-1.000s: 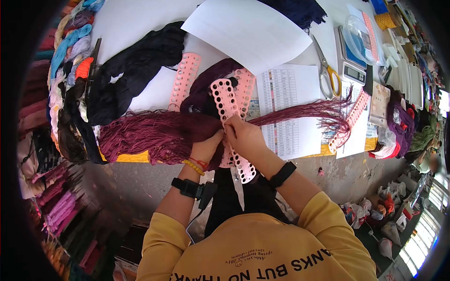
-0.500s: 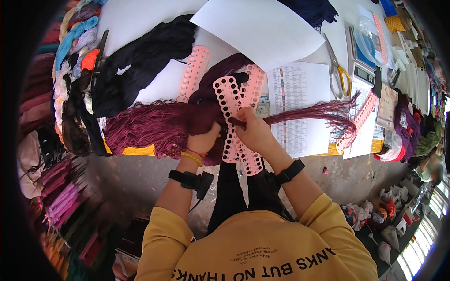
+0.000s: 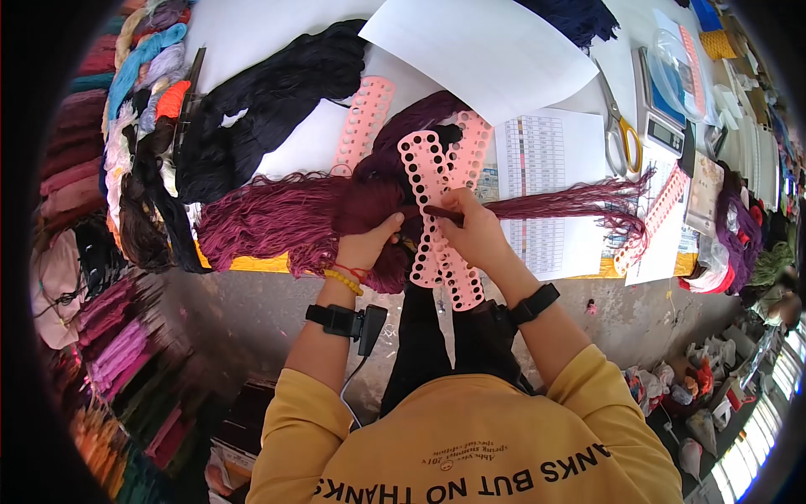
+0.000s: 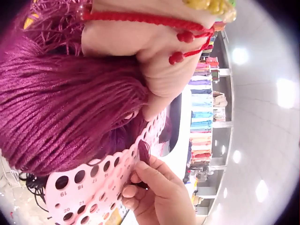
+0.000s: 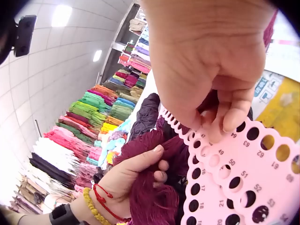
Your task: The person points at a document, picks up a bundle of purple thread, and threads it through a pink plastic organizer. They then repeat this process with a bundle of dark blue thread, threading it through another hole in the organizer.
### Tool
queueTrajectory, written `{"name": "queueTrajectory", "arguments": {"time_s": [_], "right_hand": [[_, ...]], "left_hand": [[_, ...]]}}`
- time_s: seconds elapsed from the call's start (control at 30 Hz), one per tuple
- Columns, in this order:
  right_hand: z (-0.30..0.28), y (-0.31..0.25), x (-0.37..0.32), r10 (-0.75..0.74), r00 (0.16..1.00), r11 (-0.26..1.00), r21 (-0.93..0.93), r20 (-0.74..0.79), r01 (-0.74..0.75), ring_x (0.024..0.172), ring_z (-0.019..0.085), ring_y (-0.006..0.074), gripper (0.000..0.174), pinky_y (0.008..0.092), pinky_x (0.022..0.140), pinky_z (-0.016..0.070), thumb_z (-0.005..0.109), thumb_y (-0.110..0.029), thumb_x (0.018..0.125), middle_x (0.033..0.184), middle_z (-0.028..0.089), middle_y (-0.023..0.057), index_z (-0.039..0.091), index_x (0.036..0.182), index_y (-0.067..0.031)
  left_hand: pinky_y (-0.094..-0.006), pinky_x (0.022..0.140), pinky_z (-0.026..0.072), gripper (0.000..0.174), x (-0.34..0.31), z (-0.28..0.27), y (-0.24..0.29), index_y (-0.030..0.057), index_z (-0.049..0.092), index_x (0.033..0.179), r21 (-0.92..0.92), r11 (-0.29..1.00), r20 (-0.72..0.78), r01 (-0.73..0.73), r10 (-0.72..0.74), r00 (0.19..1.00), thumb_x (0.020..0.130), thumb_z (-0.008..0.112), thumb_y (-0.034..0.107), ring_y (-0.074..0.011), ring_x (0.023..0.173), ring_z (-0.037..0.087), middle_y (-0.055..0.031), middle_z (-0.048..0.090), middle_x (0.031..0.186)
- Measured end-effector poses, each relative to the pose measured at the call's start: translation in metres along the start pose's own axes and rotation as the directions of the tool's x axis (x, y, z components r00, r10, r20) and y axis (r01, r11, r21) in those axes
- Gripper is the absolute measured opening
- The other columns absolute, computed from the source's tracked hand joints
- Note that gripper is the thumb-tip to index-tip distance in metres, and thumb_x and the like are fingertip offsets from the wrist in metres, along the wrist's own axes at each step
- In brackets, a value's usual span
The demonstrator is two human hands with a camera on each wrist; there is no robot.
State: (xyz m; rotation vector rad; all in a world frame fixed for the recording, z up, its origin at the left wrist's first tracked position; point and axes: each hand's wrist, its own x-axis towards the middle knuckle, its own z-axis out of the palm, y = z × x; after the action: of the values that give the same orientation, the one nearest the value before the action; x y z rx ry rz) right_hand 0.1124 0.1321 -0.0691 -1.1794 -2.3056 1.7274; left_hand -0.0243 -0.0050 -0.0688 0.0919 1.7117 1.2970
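Note:
My left hand (image 3: 368,245) grips a thick bundle of burgundy thread (image 3: 277,217), whose loose ends fan out to the left. My right hand (image 3: 474,233) pinches a strand of the same thread (image 3: 443,213) over a pink numbered card (image 3: 423,168) with round holes along its edges. In the left wrist view, a small thread loop (image 4: 144,151) rises from the card beside the right thumb. A second pink card (image 3: 470,139) lies partly beneath the first. Long burgundy ends (image 3: 571,204) trail to the right past my right hand.
Black yarn (image 3: 273,109) lies at the back left near another pink card (image 3: 365,118). To the right are a printed chart (image 3: 537,155), yellow-handled scissors (image 3: 621,139) and a scale (image 3: 662,126). A white sheet (image 3: 478,59) overhangs the middle. Coloured skeins line the left edge.
My right hand has shifted right, away from my left hand, and a strand now shows stretched across the card. The left hand keeps its grip; the whole view has drifted slightly.

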Motion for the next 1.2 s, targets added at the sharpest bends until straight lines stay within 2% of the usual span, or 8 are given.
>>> {"name": "queueTrajectory", "arguments": {"time_s": [0.17,0.27,0.4,0.63,0.9,1.0,1.13,1.2], "right_hand": [[0.0,0.008,-0.001,-0.03,1.0,0.999,0.019,-0.004,0.03,0.066,0.061,0.0153,0.023,0.0274,0.061,0.0475,0.061,-0.008,0.077,0.078,0.062,0.0103,0.05,0.097,-0.0011],[0.001,0.014,-0.002,-0.039,0.999,0.998,0.057,0.001,0.039,0.06,0.058,0.0121,0.018,0.0256,0.056,0.0466,0.06,-0.009,0.079,0.073,0.061,0.0087,0.053,0.092,0.0],[-0.006,0.001,-0.004,0.098,0.995,0.981,0.163,0.026,-0.101,0.056,0.056,0.0105,0.014,0.0256,0.053,0.0457,0.057,-0.012,0.083,0.07,0.06,0.0073,0.056,0.088,0.0004],[-0.003,-0.02,-0.03,-0.292,0.949,0.899,-0.303,0.12,0.315,0.061,0.058,0.0295,0.013,0.0373,0.055,0.0475,0.054,-0.016,0.084,0.074,0.056,0.0113,0.056,0.086,-0.0037],[-0.009,-0.012,0.019,-0.492,0.846,0.758,-0.377,0.207,0.533,0.072,0.059,0.027,0.016,0.0343,0.06,0.0485,0.059,-0.009,0.077,0.082,0.055,0.0075,0.058,0.093,-0.009],[-0.01,-0.009,0.024,-0.439,0.876,0.84,-0.255,0.199,0.479,0.074,0.06,0.0262,0.016,0.0333,0.065,0.0487,0.056,-0.011,0.078,0.086,0.057,0.0088,0.058,0.094,-0.0076],[-0.007,-0.001,0.027,-0.005,0.983,0.922,0.382,0.185,-0.068,0.079,0.06,0.027,0.022,0.0324,0.068,0.0482,0.053,-0.011,0.079,0.091,0.061,0.0124,0.058,0.099,-0.004],[-0.007,-0.004,0.024,-0.08,0.994,0.987,0.147,0.077,0.068,0.077,0.061,0.0274,0.02,0.0325,0.067,0.0484,0.053,-0.01,0.079,0.09,0.061,0.013,0.056,0.098,-0.0034]], "left_hand": [[-0.0221,0.057,0.043,0.015,-0.011,0.001,0.001,0.0036,0.062,0.09,-0.296,0.953,0.039,-0.067,0.082,0.996,0.079,0.066,0.013,-0.0087,0.059,0.051,-0.002,0.058,0.072],[-0.0215,0.056,0.042,0.018,-0.024,0.011,0.023,0.0032,0.06,0.095,-0.648,0.706,0.298,0.286,-0.111,0.948,0.083,0.061,0.016,-0.0092,0.057,0.05,-0.0025,0.058,0.074],[-0.0217,0.058,0.0405,0.048,-0.015,0.025,0.023,0.0041,0.039,0.129,-0.349,0.926,0.408,0.14,0.016,0.913,0.088,0.054,0.024,-0.0083,0.057,0.046,-0.002,0.055,0.074],[-0.0207,0.053,0.0403,0.032,0.002,0.023,-0.017,0.0025,0.056,0.108,0.09,0.989,0.263,0.118,-0.138,0.955,0.084,0.06,0.023,-0.0072,0.058,0.051,-0.0004,0.059,0.079],[-0.0212,0.056,0.0404,0.043,0.003,0.028,0.016,0.0065,0.043,0.125,-0.236,0.957,0.392,0.168,-0.065,0.918,0.084,0.054,0.008,-0.0072,0.067,0.051,-0.0018,0.057,0.086],[-0.0217,0.057,0.0403,0.049,0.0,0.02,0.017,0.0072,0.039,0.13,-0.423,0.856,0.482,0.299,-0.067,0.874,0.083,0.054,0.005,-0.0078,0.068,0.051,-0.0019,0.056,0.087],[-0.0217,0.059,0.0422,0.034,-0.009,0.001,0.006,0.0048,0.054,0.114,-0.556,0.748,0.496,0.362,-0.051,0.867,0.08,0.06,0.004,-0.0084,0.07,0.052,-0.0034,0.059,0.091],[-0.0218,0.059,0.0424,0.029,-0.017,0.002,0.017,0.0039,0.056,0.11,-0.239,0.969,0.345,0.058,0.029,0.938,0.081,0.058,0.003,-0.0089,0.068,0.052,-0.0053,0.061,0.093]]}}
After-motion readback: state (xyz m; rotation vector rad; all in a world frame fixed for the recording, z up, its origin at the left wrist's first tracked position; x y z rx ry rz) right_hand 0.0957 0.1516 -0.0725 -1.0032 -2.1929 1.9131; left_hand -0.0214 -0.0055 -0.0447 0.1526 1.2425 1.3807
